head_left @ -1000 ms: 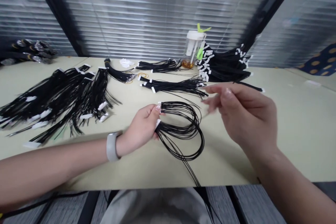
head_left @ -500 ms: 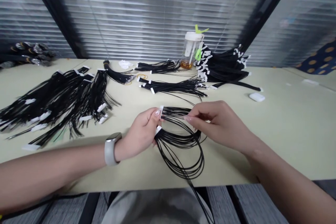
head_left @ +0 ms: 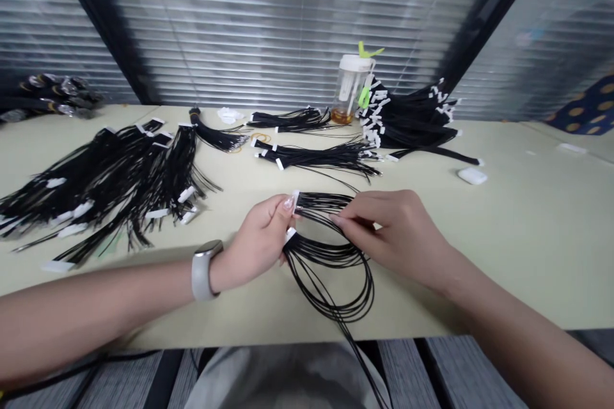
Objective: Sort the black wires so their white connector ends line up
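My left hand [head_left: 261,230] is closed on one end of a black wire harness [head_left: 330,255], its thumb pressed against a white connector [head_left: 295,198]. A second white connector [head_left: 290,234] sticks out just below the thumb. From these connectors the thin black wires curve rightward in loops, and a few trail down past the table edge. My right hand [head_left: 398,230] pinches at the upper wires with thumb and forefinger, to the right of the connectors. Which wire lies between those fingertips is too small to make out.
Black wire bundles with white connectors spread over the left of the table [head_left: 537,255]. Two wire bundles [head_left: 316,158] lie beyond my hands, with a bottle [head_left: 352,86] and a large cable pile [head_left: 412,115] behind. A small white case [head_left: 472,176] sits at right.
My right hand has shifted slightly left and down along the wires, its fingertips nearer the connectors. My left hand keeps its grip in nearly the same place.
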Motion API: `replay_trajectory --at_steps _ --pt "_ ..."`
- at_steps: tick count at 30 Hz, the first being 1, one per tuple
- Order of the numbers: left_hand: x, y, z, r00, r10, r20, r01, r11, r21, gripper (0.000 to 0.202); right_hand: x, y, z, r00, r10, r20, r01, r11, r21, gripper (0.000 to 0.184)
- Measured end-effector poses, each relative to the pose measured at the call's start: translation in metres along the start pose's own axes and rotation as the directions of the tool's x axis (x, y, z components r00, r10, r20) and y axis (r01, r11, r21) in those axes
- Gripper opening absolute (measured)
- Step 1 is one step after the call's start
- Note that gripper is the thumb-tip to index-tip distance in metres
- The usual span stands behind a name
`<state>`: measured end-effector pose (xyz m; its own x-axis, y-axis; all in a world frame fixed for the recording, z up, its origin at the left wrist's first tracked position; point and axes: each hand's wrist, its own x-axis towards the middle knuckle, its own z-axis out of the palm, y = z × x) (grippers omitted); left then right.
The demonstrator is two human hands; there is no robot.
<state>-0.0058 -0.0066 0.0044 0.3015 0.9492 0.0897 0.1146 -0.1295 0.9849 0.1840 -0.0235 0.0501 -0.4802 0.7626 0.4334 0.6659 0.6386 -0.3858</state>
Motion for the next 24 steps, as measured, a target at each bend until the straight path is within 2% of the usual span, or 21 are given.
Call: replay_trajectory --at_steps 3,6,16,24 --pt "0.0 0.0 0.0 1.0 0.0 -0.011 0.001 1.0 0.022 0.038 -0.002 0.0 0.003 0.999 -0.041 0.013 0.042 0.996 -0.075 0.018" --pt "0.001 0.002 0.0 1.0 0.005 -0.012 -0.005 0.999 0.036 0.039 -0.003 0.001 0.006 0.996 -0.045 0.076 0.055 0.991 -0.126 0.022" --pt "-0.002 0.005 -0.001 0.994 0.088 0.057 -0.097 0.98 0.175 0.036 0.001 0.0 0.015 0.982 0.021 0.19 -0.008 0.997 -0.071 0.02" --pt "-0.003 0.005 -0.002 0.986 0.13 0.102 -0.152 0.954 0.259 0.033 0.002 -0.004 0.015 0.973 0.06 0.224 -0.049 0.997 -0.057 0.024"
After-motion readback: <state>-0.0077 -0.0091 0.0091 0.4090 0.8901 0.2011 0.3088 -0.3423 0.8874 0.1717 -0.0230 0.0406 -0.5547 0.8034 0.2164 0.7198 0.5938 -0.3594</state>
